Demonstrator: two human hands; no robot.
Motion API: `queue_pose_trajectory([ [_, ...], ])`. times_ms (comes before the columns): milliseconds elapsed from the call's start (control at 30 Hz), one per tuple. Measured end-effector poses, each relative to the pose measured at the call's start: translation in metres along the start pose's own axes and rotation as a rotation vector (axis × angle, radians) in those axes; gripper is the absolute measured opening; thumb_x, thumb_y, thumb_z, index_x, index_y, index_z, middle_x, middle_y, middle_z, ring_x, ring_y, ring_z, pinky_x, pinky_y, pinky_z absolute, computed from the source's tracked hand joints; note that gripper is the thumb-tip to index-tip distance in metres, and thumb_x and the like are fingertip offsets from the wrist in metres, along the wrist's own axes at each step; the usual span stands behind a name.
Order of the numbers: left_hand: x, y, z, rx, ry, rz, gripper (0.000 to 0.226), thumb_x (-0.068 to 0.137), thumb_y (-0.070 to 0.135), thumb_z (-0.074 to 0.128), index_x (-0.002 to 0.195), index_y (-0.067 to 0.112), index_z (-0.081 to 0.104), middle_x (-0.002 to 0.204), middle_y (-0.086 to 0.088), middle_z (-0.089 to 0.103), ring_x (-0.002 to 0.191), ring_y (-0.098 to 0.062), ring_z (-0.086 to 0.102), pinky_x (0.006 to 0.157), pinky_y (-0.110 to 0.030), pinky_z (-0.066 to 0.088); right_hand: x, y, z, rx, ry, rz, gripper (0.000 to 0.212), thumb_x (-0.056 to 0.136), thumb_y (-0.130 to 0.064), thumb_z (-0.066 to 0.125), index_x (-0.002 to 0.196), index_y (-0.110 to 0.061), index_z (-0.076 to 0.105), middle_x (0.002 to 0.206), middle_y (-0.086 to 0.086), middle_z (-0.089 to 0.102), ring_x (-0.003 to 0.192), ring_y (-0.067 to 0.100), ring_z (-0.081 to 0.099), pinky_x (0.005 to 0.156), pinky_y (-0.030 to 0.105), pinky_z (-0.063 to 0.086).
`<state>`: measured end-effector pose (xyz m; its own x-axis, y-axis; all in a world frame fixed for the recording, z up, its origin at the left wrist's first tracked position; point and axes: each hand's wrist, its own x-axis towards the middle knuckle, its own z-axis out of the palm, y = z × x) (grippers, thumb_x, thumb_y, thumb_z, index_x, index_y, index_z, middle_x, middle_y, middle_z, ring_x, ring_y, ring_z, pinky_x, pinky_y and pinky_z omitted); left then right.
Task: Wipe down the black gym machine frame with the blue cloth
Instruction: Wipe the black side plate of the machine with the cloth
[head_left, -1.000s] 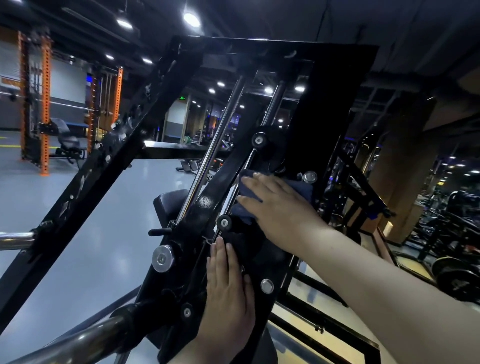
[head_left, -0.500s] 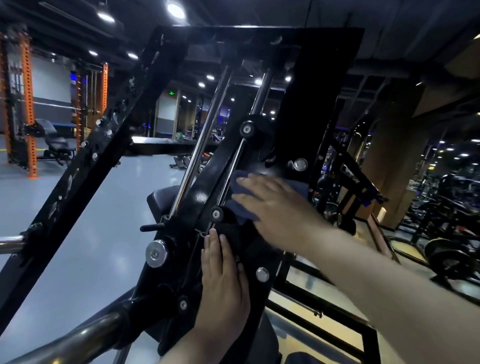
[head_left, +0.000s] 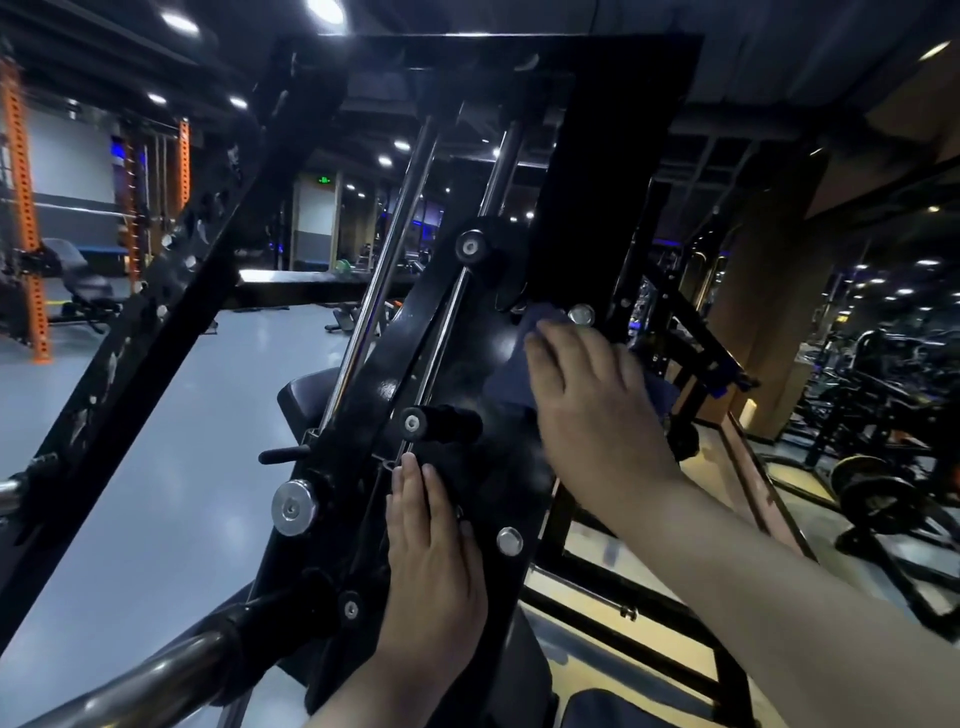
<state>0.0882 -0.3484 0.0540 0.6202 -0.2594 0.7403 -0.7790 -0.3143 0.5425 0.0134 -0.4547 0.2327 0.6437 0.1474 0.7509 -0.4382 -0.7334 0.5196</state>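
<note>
Orange rack (head_left: 21, 208) and bench (head_left: 78, 278) far left, grey floor (head_left: 156, 467), weight plates (head_left: 872, 496) far right.

Machine frame (head_left: 452, 358): glossy black throughout. Cloth (head_left: 506, 371): dull navy blue, plain. Bolt heads (head_left: 509, 541): silver. Guide rods (head_left: 387, 260): chrome. Floor (head_left: 182, 467): pale grey-blue, unpatterned. Rack (head_left: 23, 218) at far left: orange, with a regular row of holes. Sign (head_left: 324, 180) beyond: green.

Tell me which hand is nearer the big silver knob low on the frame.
Left. The left hand lies flat on the frame just right of the silver knob; the right hand presses the blue cloth higher up, farther right.
</note>
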Motion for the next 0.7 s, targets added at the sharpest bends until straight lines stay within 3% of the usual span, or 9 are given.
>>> queue_pose_trajectory([
  [167, 0.001, -0.002, 0.004, 0.015, 0.014, 0.005, 0.066, 0.103, 0.033, 0.024, 0.16, 0.002, 0.012, 0.17, -0.008, -0.006, 0.157, -0.025, -0.006, 0.124, -0.039, -0.001, 0.04, 0.012, -0.012, -0.21, -0.004, 0.14, 0.05, 0.099, -0.007, 0.028, 0.143, 0.001, 0.05, 0.143, 0.021, 0.053, 0.128, 0.037, 0.053, 0.102, 0.048, 0.044],
  [267, 0.005, 0.002, 0.005, 0.015, 0.033, -0.019, 0.067, 0.103, 0.034, 0.025, 0.159, 0.001, 0.014, 0.17, -0.009, -0.003, 0.157, -0.024, -0.005, 0.124, -0.039, 0.0, 0.044, 0.01, -0.011, -0.233, -0.032, 0.127, 0.054, 0.095, -0.01, 0.026, 0.139, 0.0, 0.057, 0.139, 0.02, 0.058, 0.126, 0.037, 0.055, 0.101, 0.048, 0.044],
  [433, 0.014, 0.016, 0.006, 0.006, 0.063, -0.081, 0.068, 0.103, 0.038, 0.022, 0.157, -0.003, 0.015, 0.169, -0.013, -0.001, 0.157, -0.021, -0.007, 0.126, -0.044, 0.007, 0.016, -0.003, 0.002, -0.032, -0.006, -0.117, 0.053, 0.091, -0.014, 0.033, 0.133, 0.0, 0.062, 0.137, 0.016, 0.062, 0.124, 0.034, 0.057, 0.101, 0.046, 0.041],
  [600, 0.015, 0.023, 0.006, 0.002, 0.071, -0.123, 0.071, 0.102, 0.04, 0.02, 0.157, -0.004, 0.014, 0.168, -0.015, 0.0, 0.156, -0.022, -0.007, 0.127, -0.041, 0.003, 0.02, 0.005, 0.005, 0.08, -0.009, -0.024, 0.054, 0.091, -0.017, 0.054, 0.143, -0.004, 0.052, 0.151, 0.012, 0.049, 0.139, 0.033, 0.044, 0.112, 0.045, 0.029],
  [700, 0.021, 0.025, 0.007, 0.016, 0.093, -0.101, 0.069, 0.102, 0.036, 0.024, 0.154, -0.01, 0.02, 0.166, -0.023, 0.01, 0.156, -0.028, 0.002, 0.127, -0.039, 0.003, -0.004, -0.013, 0.009, 0.153, -0.071, -0.129, 0.065, 0.084, -0.025, 0.065, 0.145, -0.005, 0.051, 0.153, 0.012, 0.048, 0.142, 0.032, 0.042, 0.117, 0.045, 0.025],
])
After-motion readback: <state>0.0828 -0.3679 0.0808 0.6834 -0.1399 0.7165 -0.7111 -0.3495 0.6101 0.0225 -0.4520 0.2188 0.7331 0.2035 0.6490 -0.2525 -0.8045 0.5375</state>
